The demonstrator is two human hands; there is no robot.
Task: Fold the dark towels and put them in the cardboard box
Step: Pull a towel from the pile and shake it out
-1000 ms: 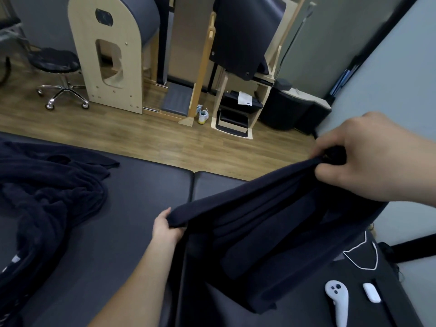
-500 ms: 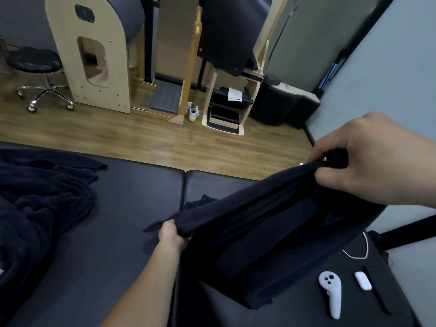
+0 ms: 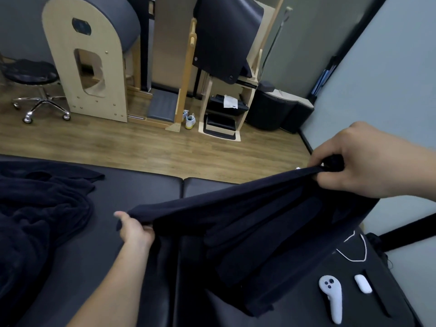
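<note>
Fingers (image 3: 330, 181) of the right hand (image 3: 368, 166) curl tight round one upper corner of the dark towel (image 3: 247, 232), pinching it high at the right. The left hand (image 3: 135, 230) grips the opposite corner lower down, fingers closed on the cloth. Between them the top edge runs taut, and the rest hangs in loose folds above the dark padded table (image 3: 132, 192). A heap of dark towels (image 3: 40, 208) lies on the table well to the left, apart from the held one. Near the towel's lower right side, a white controller (image 3: 331, 299), a small white case (image 3: 363, 283) and a white cord (image 3: 354, 254) lie on the pad. Bare padding shows between the left hand and the heap. Beyond the table's far edge is wooden floor (image 3: 141, 147).
</note>
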